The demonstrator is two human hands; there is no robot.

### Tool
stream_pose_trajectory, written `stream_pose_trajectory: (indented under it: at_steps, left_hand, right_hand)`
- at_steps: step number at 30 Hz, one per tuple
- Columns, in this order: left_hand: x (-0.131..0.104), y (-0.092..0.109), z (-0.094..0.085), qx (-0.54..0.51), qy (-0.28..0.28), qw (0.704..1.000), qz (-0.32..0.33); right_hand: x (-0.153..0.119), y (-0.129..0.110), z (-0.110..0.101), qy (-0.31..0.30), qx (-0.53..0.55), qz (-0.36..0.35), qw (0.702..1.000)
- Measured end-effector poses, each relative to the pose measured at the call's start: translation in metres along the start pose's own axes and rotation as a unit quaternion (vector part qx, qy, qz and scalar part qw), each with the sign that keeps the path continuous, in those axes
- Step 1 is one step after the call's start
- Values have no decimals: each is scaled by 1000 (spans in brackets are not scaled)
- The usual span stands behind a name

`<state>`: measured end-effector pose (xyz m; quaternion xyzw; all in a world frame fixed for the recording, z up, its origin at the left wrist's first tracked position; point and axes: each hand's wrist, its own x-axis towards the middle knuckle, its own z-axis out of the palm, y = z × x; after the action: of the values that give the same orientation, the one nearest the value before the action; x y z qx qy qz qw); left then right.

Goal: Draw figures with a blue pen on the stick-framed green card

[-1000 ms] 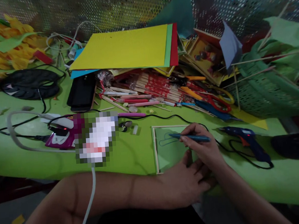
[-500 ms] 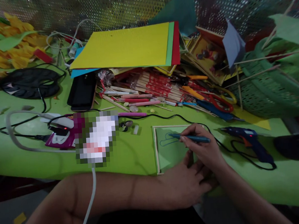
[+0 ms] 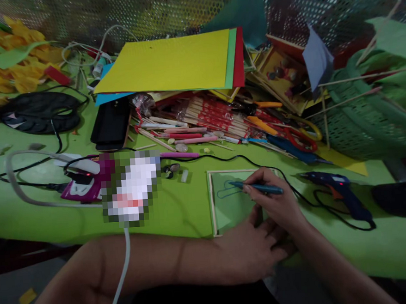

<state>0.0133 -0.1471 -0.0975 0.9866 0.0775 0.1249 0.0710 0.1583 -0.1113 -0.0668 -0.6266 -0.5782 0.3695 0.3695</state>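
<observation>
Barely shifted leftward since the earlier frame, the blue pen (image 3: 268, 189) was pinched nearly crosswise in the fingers of the right hand (image 3: 279, 202), tip left over the green sheet (image 3: 228, 215), while the left hand (image 3: 248, 250), spread, seemingly holding nothing, lay nearer the body.

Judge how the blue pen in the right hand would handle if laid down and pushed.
The blue pen would probably roll, since it looks slim and rounded. It is likely stiff, as it runs straight. It also seems light: the right hand pinches it near the tip.
</observation>
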Motion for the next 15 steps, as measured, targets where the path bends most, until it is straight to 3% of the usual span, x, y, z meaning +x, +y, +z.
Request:
stream_pose_trajectory:
  at_steps: [15]
  left_hand:
    - [2,1,4,-2,9,1000,2]
  right_hand:
    - [-2,4,-3,-1,38,9,999]
